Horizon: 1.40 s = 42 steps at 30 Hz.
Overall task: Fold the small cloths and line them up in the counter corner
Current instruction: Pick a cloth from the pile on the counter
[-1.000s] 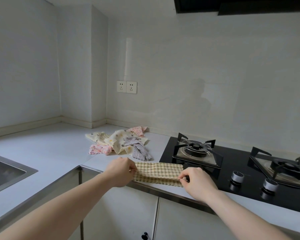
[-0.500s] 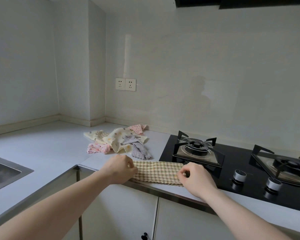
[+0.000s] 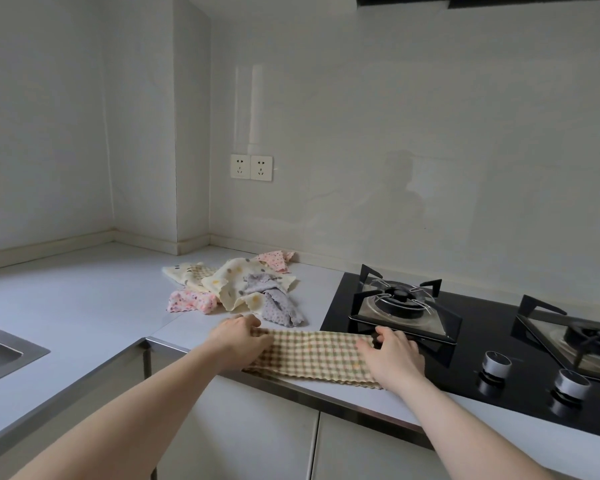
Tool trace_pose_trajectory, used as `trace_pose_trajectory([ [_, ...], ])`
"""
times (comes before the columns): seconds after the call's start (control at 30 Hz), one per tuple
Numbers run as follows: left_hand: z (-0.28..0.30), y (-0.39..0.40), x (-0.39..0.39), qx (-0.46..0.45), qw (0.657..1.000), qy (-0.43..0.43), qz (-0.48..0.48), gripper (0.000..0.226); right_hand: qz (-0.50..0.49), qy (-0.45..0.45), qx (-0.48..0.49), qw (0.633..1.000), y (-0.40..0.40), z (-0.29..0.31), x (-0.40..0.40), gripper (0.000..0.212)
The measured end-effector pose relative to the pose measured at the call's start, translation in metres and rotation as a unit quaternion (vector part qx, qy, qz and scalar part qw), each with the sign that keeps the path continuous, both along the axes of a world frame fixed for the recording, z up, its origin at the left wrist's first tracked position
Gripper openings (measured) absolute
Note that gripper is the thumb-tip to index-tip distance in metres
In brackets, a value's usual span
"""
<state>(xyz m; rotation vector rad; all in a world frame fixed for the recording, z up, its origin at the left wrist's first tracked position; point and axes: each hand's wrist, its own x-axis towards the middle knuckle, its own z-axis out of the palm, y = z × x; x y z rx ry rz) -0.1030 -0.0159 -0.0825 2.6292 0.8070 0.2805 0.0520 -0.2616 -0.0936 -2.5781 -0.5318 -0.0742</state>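
The checked cloth [image 3: 312, 355] lies as a folded strip along the counter's [image 3: 84, 306] front edge, the left hand [image 3: 238, 336] gripping its end at 9 o'clock and the right hand [image 3: 392, 358] curled on its end at 3 o'clock, just beside the hob [image 3: 471, 341]. In my judgement, the risk is the near edge slipping off the counter lip, or the right end dragging against the burner grate [image 3: 400, 301] and undoing the fold. The only container, the sink [image 3: 4, 355] at 9 o'clock, shows nothing inside the part visible, while the unfolded cloths [image 3: 232, 287] lie heaped at 12 o'clock.

Black glass gas hob [image 3: 499, 382] set into pale counter. Two round silver knobs [image 3: 496, 362] at hob's front edge. White double wall socket [image 3: 251, 167] above-left of hob. Steel sink [image 3: 4, 355] far left of hob.
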Motion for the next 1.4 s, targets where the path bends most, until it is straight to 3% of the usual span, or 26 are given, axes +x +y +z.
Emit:
trace_pose_trajectory([
  [0.23, -0.022, 0.017, 0.006, 0.009, 0.995, -0.091, 0.028, 0.038, -0.003, 0.035, -0.010, 0.999, 0.006, 0.003, 0.015, 0.049],
  [0.43, -0.030, 0.014, 0.008, 0.045, 0.990, -0.127, 0.029, 0.025, -0.020, 0.011, -0.005, 1.000, 0.011, 0.000, 0.017, 0.046],
  [0.6, -0.029, 0.013, 0.007, 0.042, 0.990, -0.128, 0.031, 0.015, -0.027, 0.033, 0.010, 0.999, 0.011, 0.002, 0.016, 0.029],
  [0.8, -0.028, 0.013, 0.005, 0.021, 0.991, -0.132, 0.031, 0.017, -0.012, 0.062, 0.043, 0.997, 0.006, 0.005, 0.018, 0.016],
  [1.0, -0.028, 0.014, 0.001, 0.009, 0.992, -0.125, 0.016, 0.021, 0.014, 0.108, 0.137, 0.985, 0.000, 0.036, 0.023, 0.019],
  [1.17, -0.028, 0.013, 0.001, 0.019, 0.992, -0.124, 0.006, 0.020, 0.024, 0.084, 0.182, 0.979, 0.024, 0.068, 0.011, 0.026],
  [1.4, -0.031, 0.014, 0.001, 0.040, 0.991, -0.125, -0.002, 0.023, 0.076, 0.120, 0.223, 0.965, 0.078, 0.075, -0.020, 0.022],
])
